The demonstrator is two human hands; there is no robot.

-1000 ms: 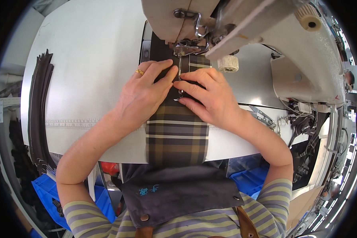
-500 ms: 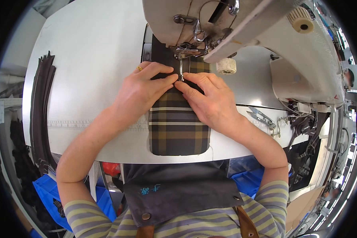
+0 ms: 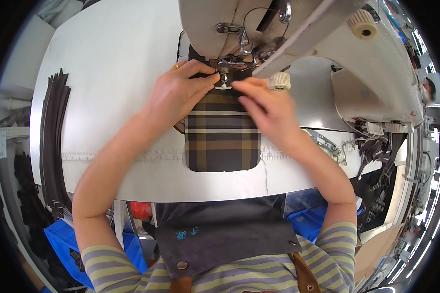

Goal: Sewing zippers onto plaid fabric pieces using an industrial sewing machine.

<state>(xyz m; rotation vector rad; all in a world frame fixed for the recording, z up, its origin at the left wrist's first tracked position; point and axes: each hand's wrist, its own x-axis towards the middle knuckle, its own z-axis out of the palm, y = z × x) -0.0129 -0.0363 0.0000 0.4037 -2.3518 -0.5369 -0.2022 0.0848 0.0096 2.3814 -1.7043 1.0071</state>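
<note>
A plaid fabric panel (image 3: 223, 146) in brown, black and white lies under the sewing machine head (image 3: 230, 29), its rounded end toward me. At its far end, dark fabric sits beneath the metal presser foot (image 3: 223, 82). My left hand (image 3: 173, 93) is closed at the left of the foot, thumb and fingertips pressing the dark fabric there. My right hand (image 3: 274, 110) is just right of the foot, smeared by motion; its thumb is apart from the index finger, and its grip is unclear. The zipper's metal teeth are hidden from view.
A stack of dark strips (image 3: 54, 136) lies at the table's left. Thread snips (image 3: 322, 141) and dark straps (image 3: 379, 156) are at the right. A printed ruler scale (image 3: 102, 154) crosses the table. Blue bins (image 3: 66, 244) stand below its edge.
The panel has moved away from me, farther under the machine. The presser foot now shows where zipper teeth were visible. My right hand has lifted and shifted toward the foot's right side.
</note>
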